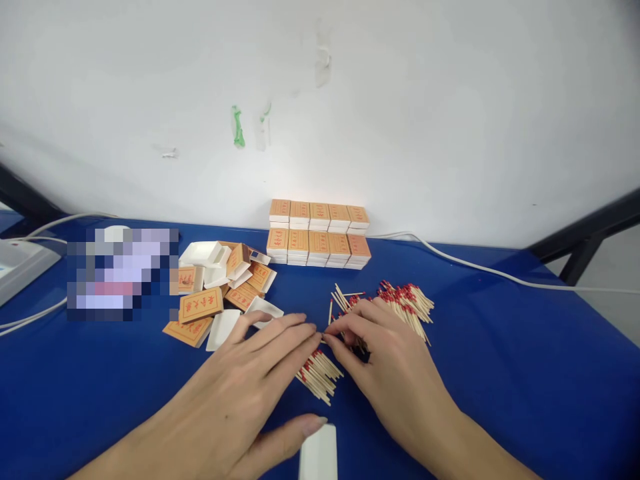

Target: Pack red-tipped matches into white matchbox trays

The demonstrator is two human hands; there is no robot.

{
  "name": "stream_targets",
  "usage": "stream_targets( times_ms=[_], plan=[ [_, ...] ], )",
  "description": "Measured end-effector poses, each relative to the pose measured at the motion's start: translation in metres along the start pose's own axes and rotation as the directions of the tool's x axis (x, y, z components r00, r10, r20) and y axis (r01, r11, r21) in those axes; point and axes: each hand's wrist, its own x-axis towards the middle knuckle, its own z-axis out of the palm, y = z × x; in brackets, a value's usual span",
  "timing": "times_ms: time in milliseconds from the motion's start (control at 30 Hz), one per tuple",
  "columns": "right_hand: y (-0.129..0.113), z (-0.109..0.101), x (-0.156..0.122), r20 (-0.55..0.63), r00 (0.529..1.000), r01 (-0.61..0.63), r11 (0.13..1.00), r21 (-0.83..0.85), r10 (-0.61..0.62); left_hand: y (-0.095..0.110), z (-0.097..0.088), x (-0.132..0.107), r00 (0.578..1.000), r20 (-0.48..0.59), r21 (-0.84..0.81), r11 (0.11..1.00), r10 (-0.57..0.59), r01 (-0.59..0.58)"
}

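Note:
My left hand (250,387) lies over the blue table with its fingers stretched out and thumb apart. Under and beside its fingers is a small pile of red-headed matches (321,377). At the left fingertips, my right hand (395,360) pinches thumb and forefinger together on what looks like a matchstick, mostly hidden. Behind the right hand spreads a larger heap of loose matches (413,303). Close to the left thumb, a white box-like object (319,453) reaches in from the bottom edge. A white matchbox tray (265,310) sits just beyond the left fingers.
Orange matchbox sleeves (201,305) and white trays (223,330) lie jumbled at the left. Stacked matchboxes (319,247) stand in two rows against the white wall (425,120). A white cable (450,263) runs along the back right of the blue table (500,347). Something pixelated lies far left.

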Motion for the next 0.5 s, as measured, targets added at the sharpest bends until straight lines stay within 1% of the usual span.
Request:
stream_targets(
  times_ms=[100, 200, 400, 500],
  plan=[
    [-0.001, 0.0, -0.002, 0.002, 1.0, 0.011, 1.0, 0.018, -0.011, -0.004, -0.005, 0.001, 0.998, -0.052, 0.023, 0.999, -0.022, 0.024],
    [-0.001, -0.001, -0.005, -0.012, 1.0, 0.022, 1.0, -0.003, -0.022, -0.006, -0.008, 0.003, 0.995, -0.09, 0.017, 0.999, -0.047, 0.049],
    [-0.003, -0.005, -0.015, -0.044, 0.999, 0.01, 0.997, -0.077, -0.013, -0.006, -0.002, 0.002, 0.996, -0.072, -0.046, 0.998, -0.055, 0.052],
    [-0.004, -0.007, -0.018, -0.054, 0.999, -0.003, 0.995, -0.105, -0.002, -0.005, -0.001, 0.002, 0.994, -0.072, -0.056, 0.995, -0.085, 0.081]
  ],
)
